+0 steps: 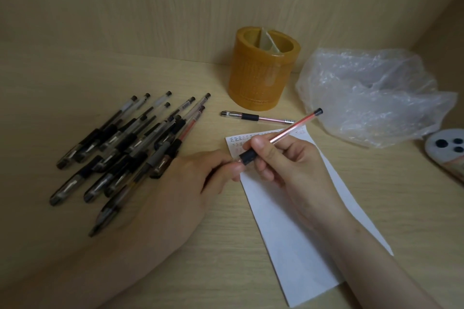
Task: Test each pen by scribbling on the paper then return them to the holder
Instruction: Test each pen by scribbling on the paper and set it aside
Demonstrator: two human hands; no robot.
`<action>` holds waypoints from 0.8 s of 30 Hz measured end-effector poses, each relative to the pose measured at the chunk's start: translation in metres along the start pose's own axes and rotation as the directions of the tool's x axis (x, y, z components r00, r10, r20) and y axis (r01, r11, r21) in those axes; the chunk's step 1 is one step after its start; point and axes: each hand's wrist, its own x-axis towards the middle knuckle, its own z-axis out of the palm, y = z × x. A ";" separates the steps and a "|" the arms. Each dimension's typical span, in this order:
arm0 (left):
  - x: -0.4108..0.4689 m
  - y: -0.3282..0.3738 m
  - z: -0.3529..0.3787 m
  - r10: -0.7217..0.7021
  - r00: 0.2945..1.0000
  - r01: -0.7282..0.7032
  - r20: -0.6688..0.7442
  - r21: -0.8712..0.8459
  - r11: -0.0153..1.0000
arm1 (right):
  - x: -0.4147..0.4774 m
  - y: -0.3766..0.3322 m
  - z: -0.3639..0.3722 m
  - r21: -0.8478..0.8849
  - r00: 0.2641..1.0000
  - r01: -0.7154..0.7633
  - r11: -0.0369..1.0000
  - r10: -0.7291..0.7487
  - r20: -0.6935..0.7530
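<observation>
Here, just right of the frame's centre, the right hand (283, 158) curls round the black rubber sleeve of a clear-barrelled red-ink pen (288, 132). The left hand (190, 183) pinches its front end; cap or bare tip, I cannot tell. The pen hangs over the top of the white paper sheet (301, 246). It looks light, stiff and slick along the barrel, so the rubber sleeve is the sure hold. The amber cylindrical holder (261, 78) stands upper centre.

Right hand (283, 158) holds red pen (288, 130) by its black grip, and left hand (190, 183) pinches its lower end, over the paper (301, 246). Pen pile (125, 148) lies left on the surface. One loose pen (256, 117) lies between holder (258, 78) and paper.
</observation>
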 end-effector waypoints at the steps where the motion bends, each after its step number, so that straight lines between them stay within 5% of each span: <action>1: 0.000 0.000 0.000 -0.014 1.000 0.014 0.002 -0.005 1.000 | 0.000 0.001 0.001 0.004 1.000 -0.011 1.000 0.011 0.001; 15: 0.001 -0.001 -0.003 0.020 1.000 -0.020 -0.010 0.001 1.000 | 0.004 0.003 -0.001 0.068 0.999 -0.040 0.997 0.037 0.039; 19: 0.003 0.006 -0.010 -0.014 1.000 0.015 0.011 -0.030 0.999 | 0.008 -0.001 -0.005 0.132 0.989 -0.144 0.981 0.145 0.001; 24: 0.004 -0.004 -0.026 0.028 0.997 0.005 -0.067 0.453 0.891 | 0.015 -0.011 -0.018 0.386 0.896 -0.420 0.821 0.444 0.031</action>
